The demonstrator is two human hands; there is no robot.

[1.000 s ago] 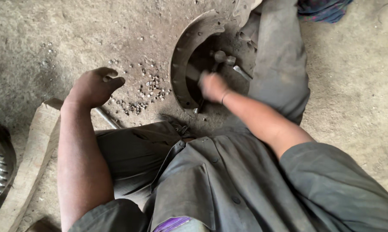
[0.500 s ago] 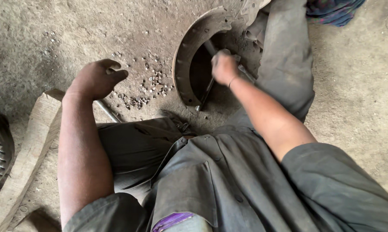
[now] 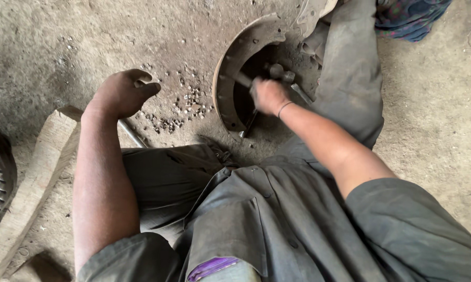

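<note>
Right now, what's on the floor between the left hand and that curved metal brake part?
In the head view, a scatter of small rivets lies on the dirt floor between the left hand and the curved brake shoe.

2 hands (left [image 3: 121, 94], right [image 3: 268, 95]), 1 curved brake shoe [image 3: 229, 78], 1 wood plank [image 3: 34, 177], 1 metal rod [image 3: 131, 133], approx. dozens of small rivets [image 3: 188, 104] on ground

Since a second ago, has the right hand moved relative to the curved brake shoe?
Yes. The right hand has shifted slightly along the curved brake shoe, away from its lower end.
</note>
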